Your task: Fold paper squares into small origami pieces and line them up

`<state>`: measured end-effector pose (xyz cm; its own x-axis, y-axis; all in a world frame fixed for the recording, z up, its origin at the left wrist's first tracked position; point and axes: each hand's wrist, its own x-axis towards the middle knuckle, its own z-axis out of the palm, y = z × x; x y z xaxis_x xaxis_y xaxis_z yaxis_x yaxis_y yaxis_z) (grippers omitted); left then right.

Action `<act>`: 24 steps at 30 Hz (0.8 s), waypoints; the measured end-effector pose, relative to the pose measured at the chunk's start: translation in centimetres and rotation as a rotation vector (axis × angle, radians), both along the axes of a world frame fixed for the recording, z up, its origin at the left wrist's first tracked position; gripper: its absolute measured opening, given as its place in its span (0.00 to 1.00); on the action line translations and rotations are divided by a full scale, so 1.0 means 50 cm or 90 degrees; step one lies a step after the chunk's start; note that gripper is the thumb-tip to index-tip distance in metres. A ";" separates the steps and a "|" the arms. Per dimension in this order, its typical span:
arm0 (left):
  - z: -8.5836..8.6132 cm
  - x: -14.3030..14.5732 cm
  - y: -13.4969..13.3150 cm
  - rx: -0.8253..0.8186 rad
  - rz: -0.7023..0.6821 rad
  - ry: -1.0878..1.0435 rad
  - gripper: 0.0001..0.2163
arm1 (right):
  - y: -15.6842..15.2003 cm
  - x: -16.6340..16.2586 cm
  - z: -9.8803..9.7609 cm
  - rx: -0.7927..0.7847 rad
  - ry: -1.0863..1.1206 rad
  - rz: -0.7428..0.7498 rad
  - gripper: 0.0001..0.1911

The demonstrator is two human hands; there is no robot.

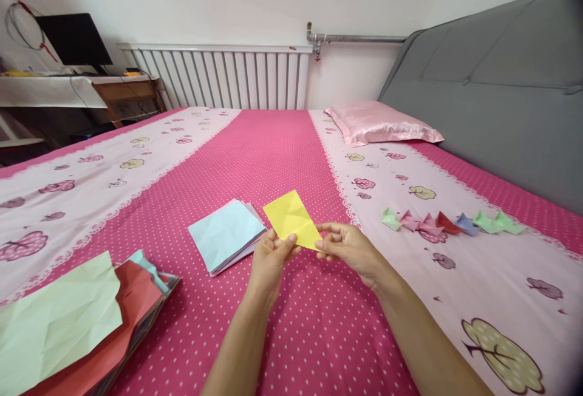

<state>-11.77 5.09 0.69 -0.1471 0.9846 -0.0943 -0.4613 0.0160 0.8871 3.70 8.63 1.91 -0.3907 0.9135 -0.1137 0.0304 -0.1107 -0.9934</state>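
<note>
A creased yellow paper square is held up above the pink bedspread, one corner pointing away from me. My left hand pinches its near edge, the thumb lying on top. At the right corner, my right hand grips the paper between thumb and fingers. Just left of my hands lies a stack of light blue and lilac paper squares. Off to the right, several small folded paper boats in green, pink, red and blue stand in a row.
At the lower left are large crumpled sheets, pale green over red, on a flat dark-edged object. A pink pillow rests by the grey headboard. A white radiator and a desk with a monitor stand beyond the bed.
</note>
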 end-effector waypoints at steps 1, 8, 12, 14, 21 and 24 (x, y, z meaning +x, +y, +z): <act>0.000 0.000 0.000 0.002 -0.003 0.004 0.18 | 0.000 0.000 -0.001 -0.004 -0.005 0.005 0.21; -0.005 0.005 0.002 0.025 0.042 -0.010 0.14 | 0.000 -0.005 -0.004 0.063 -0.051 0.023 0.19; -0.013 0.000 0.004 0.040 0.120 0.094 0.08 | -0.003 -0.004 0.007 0.180 -0.071 -0.052 0.24; -0.015 -0.004 0.002 0.066 0.196 0.194 0.07 | -0.008 -0.004 0.015 0.196 -0.031 -0.035 0.29; -0.011 -0.007 -0.016 0.136 0.335 0.366 0.09 | -0.020 -0.010 0.019 0.150 0.039 0.078 0.23; -0.012 -0.002 -0.019 0.134 0.312 0.360 0.09 | -0.016 -0.009 0.013 0.202 0.046 0.064 0.12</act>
<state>-11.85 4.14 0.10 -0.5410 0.7832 0.3065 0.1512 -0.2679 0.9515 3.25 7.81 2.57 -0.4768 0.8557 0.2011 -0.0468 0.2038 -0.9779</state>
